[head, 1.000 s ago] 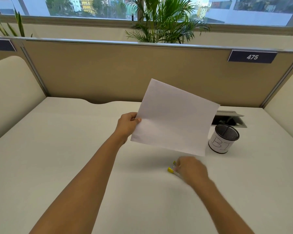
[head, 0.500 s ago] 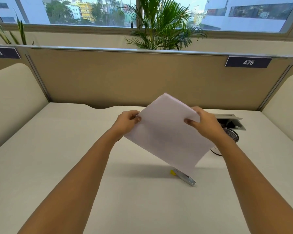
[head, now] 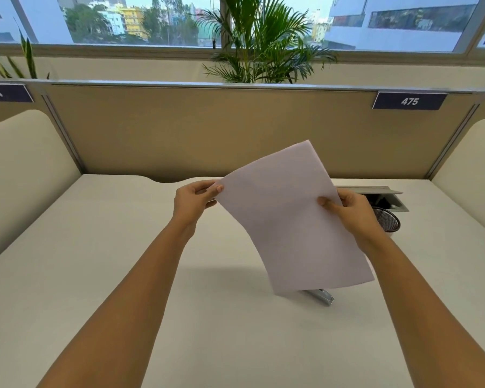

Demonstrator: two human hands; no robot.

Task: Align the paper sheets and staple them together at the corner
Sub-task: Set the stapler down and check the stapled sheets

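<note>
White paper sheets [head: 286, 219] hang tilted above the white desk [head: 95, 261], slightly curved, with the lower edge near the desk top. My left hand [head: 192, 203] pinches their left edge near the top. On the right edge, my right hand [head: 353, 214] grips them with the thumb on the front. A metal stapler [head: 321, 296] lies on the desk under the lower right corner of the sheets, mostly hidden by them. I cannot tell how many sheets there are.
A black mesh pen cup [head: 387, 221] stands behind my right hand. Beyond it is an open cable hatch [head: 387, 198]. Beige partitions [head: 207, 130] close the desk at the back and both sides.
My right hand left the stapler on the desk and took the right edge of the sheets. The sheets have turned more upright and now cover most of the stapler.
</note>
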